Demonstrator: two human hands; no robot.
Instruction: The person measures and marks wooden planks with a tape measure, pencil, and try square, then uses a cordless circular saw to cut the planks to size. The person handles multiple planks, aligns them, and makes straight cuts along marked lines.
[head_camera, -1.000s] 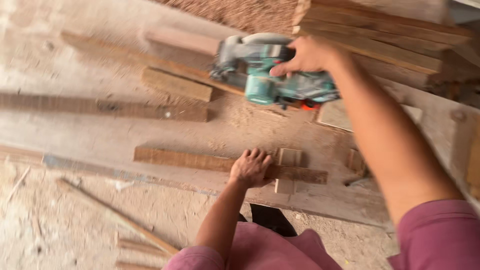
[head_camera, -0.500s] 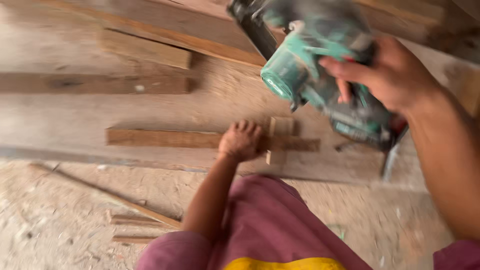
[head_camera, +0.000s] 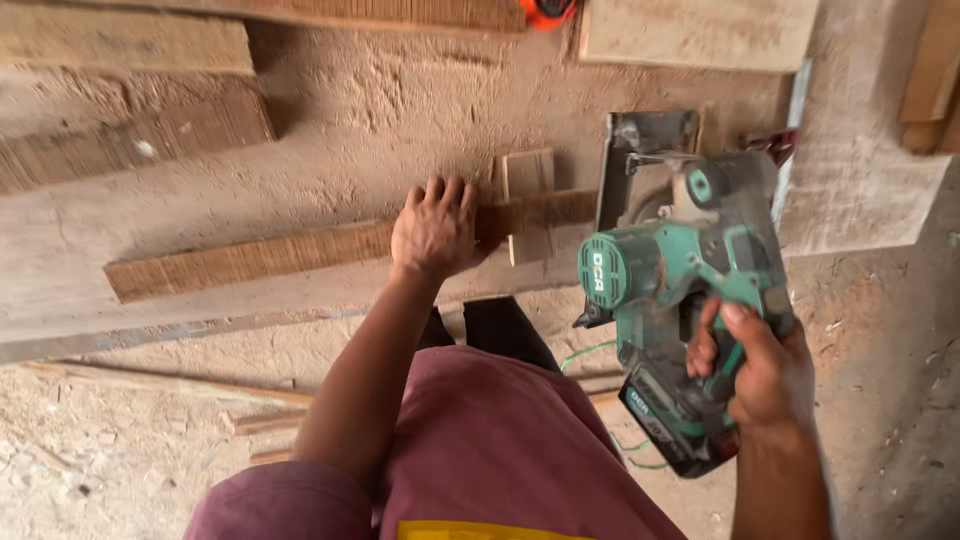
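Saw (head_camera: 685, 290) in right hand (head_camera: 760, 375), left hand (head_camera: 435, 230) pinning strip (head_camera: 290, 255), blade hidden

A long, narrow wooden strip (head_camera: 300, 252) is lying flat on the dusty workbench, running from the lower left up toward the right at a slight tilt, its brown face showing close saw lines. The left hand (head_camera: 434, 232) is pressing down on it, palm flat, fingers spread over its far edge. Just past the fingers a short pale wooden block (head_camera: 529, 203) is sitting across the strip. The strip's right end is reaching the metal base plate of a green cordless circular saw (head_camera: 680, 290), which is resting at the bench's near edge. The right hand (head_camera: 762, 372) is gripping the saw's rear handle, fingers wrapped round it, the dark battery pack pointing back toward the person.
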